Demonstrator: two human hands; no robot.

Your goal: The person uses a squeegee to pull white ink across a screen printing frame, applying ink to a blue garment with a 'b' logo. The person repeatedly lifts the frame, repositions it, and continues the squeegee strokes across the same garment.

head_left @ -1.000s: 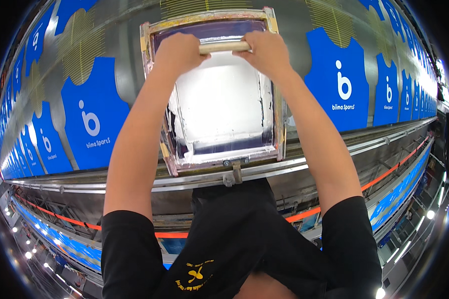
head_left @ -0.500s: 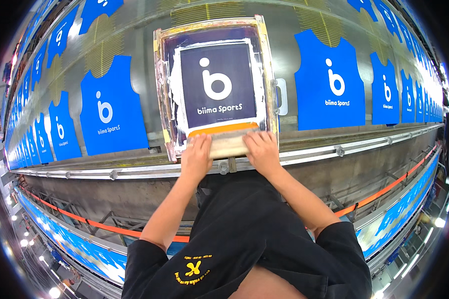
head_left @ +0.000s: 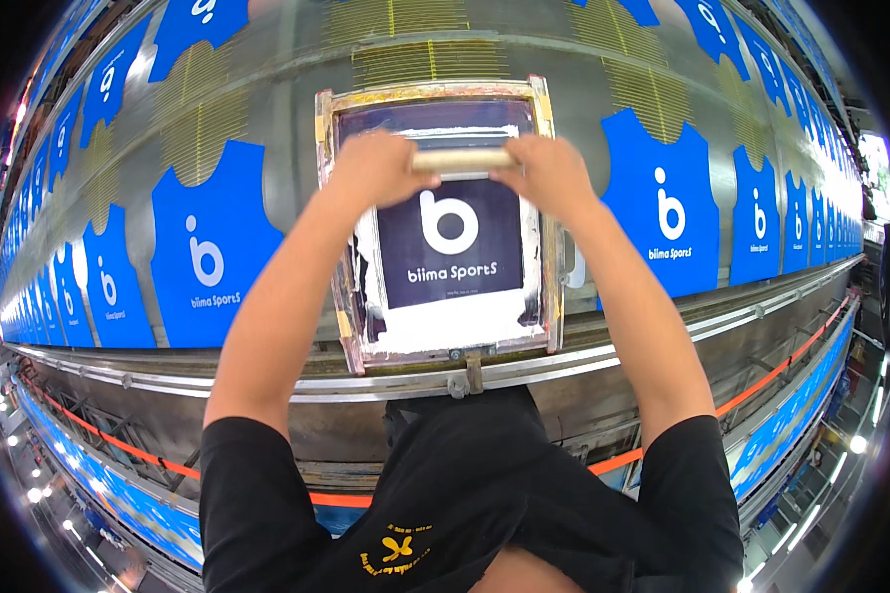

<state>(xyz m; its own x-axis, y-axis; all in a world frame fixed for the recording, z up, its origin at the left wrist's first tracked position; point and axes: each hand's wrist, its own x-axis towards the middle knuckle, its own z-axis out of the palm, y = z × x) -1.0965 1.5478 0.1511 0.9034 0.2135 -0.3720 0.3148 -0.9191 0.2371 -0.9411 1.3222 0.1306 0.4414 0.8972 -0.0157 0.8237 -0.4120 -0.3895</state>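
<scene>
A screen printing frame (head_left: 549, 247) lies on the long table in front of me, its dark mesh marked with a white logo. Across its far part I hold a squeegee (head_left: 463, 160) by its pale handle. My left hand (head_left: 378, 168) is closed round the left end and my right hand (head_left: 547, 173) round the right end. Both arms are stretched forward. White ink (head_left: 455, 331) lies in a broad band along the near end of the mesh. The squeegee's blade is mostly hidden behind the handle.
Blue shirt panels with white logos lie in rows; one panel (head_left: 213, 247) is left of the frame, another (head_left: 663, 208) right. A metal rail (head_left: 643, 364) runs along the table's near edge. Behind me stretches an orange strip (head_left: 761, 390) beside another table of blue pieces.
Both hands have pushed the squeegee from the near end of the frame to its far part. White ink now shows at the near end, where the squeegee was.
</scene>
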